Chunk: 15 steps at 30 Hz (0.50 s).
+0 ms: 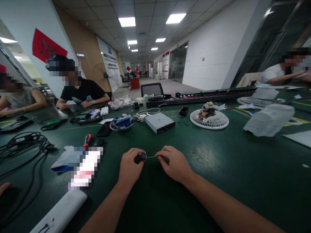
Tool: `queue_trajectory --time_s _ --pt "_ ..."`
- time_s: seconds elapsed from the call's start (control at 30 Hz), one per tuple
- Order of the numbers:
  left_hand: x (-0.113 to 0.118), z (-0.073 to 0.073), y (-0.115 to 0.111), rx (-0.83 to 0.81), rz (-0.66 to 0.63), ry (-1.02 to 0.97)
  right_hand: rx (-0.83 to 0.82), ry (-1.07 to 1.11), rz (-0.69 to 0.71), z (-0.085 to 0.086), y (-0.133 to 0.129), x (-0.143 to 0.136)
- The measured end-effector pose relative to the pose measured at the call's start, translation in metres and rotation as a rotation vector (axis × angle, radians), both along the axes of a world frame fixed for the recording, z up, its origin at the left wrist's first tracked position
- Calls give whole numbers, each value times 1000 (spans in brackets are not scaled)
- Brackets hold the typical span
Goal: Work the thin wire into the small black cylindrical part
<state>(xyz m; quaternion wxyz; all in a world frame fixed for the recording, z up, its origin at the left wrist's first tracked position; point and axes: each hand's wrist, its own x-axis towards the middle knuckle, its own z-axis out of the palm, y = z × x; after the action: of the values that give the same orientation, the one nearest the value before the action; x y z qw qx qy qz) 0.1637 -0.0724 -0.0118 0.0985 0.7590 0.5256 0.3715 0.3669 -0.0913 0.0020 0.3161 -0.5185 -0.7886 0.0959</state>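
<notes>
A white case (58, 212) lies at the near left. Over the green table (218, 181), the left hand (130, 166) grips what looks like a screwdriver (142, 156) by its dark handle; the right hand (173, 163) pinches its shaft. Farther off, the grey drive (160, 122) looks closed; what's done or left I can't tell.

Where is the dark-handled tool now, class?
In the head view, just left of and below centre, the tool is between the left hand, on its handle, and the right hand, at its shaft, nearer than the grey box.
</notes>
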Motion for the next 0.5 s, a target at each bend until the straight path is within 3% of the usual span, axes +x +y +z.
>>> queue_trajectory --time_s 0.2,0.4,0.5 --pt "0 1 -1 -9 -1 -3 -86 91 -89 -3 3 0" --pt "1 2 -2 -10 -6 -8 -84 98 -2 -2 3 0" --pt "1 2 -1 14 1 -13 -130 98 -62 -3 3 -2"
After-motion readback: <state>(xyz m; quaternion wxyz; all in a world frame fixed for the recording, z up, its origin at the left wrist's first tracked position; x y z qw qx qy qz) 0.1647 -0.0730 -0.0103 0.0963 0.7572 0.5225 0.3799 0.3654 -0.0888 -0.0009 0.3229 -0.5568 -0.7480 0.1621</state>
